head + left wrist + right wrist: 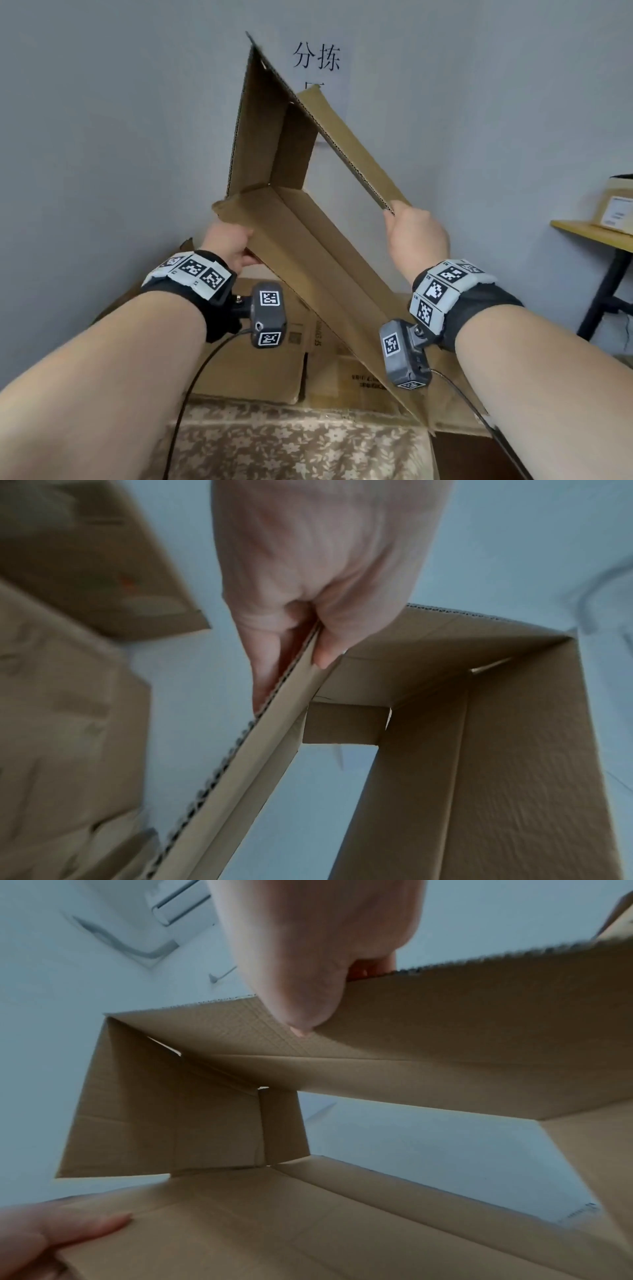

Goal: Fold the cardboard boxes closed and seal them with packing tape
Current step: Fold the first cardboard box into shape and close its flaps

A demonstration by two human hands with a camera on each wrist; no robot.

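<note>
A brown cardboard box is held up in the air, opened out into a hollow tube with its flaps loose, so the wall shows through it. My left hand pinches the edge of its near-left flap, thumb on one face and fingers on the other. My right hand grips the edge of the right-hand flap, the thumb pressed on the inner face. The left hand's fingers also show at the lower left of the right wrist view. No packing tape is in view.
A stack of flattened cardboard boxes lies below on a table with a floral cloth. A wooden shelf at the right carries a labelled box. A paper sign hangs on the wall behind.
</note>
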